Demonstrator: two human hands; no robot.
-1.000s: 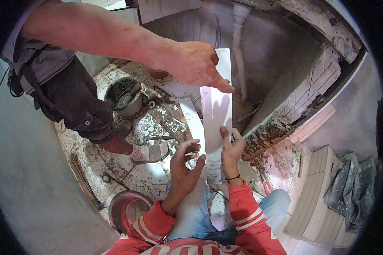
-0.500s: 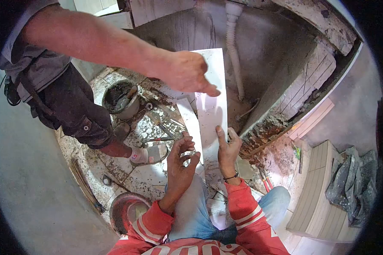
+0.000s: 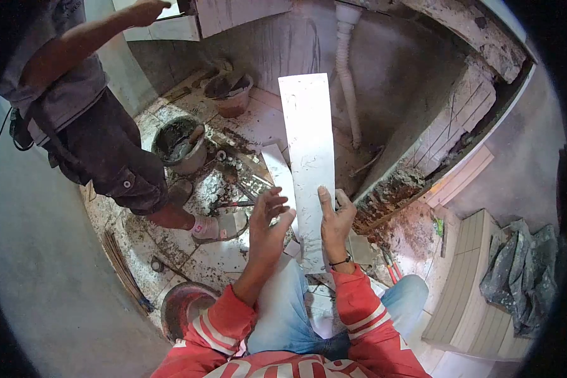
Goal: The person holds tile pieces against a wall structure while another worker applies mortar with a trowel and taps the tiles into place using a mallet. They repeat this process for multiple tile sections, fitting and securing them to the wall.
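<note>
A long white tile strip (image 3: 307, 145), smudged with dirt, stands tilted up in front of me. My right hand (image 3: 337, 222) grips its right edge, thumb on the near face. Just left of the strip, my left hand (image 3: 269, 228) is raised with fingers apart and slightly curled, holding nothing. Behind it leans a narrower white strip (image 3: 278, 165), its lower part hidden by the hand and the long strip.
A co-worker (image 3: 101, 126) stands at left, arm stretched toward the back. Mortar buckets (image 3: 198, 165) (image 3: 230, 104) and tools sit on the dirty floor. A red-rimmed basin (image 3: 170, 309) is near my left knee. Right are a broken ledge (image 3: 447, 126), tiles (image 3: 463, 271) and dark plastic sheeting (image 3: 523, 277).
The co-worker's arm has swung away from over the tile strip, up and left, uncovering a second bucket. The strip's top has tipped slightly left. My left hand has shifted only a little.
</note>
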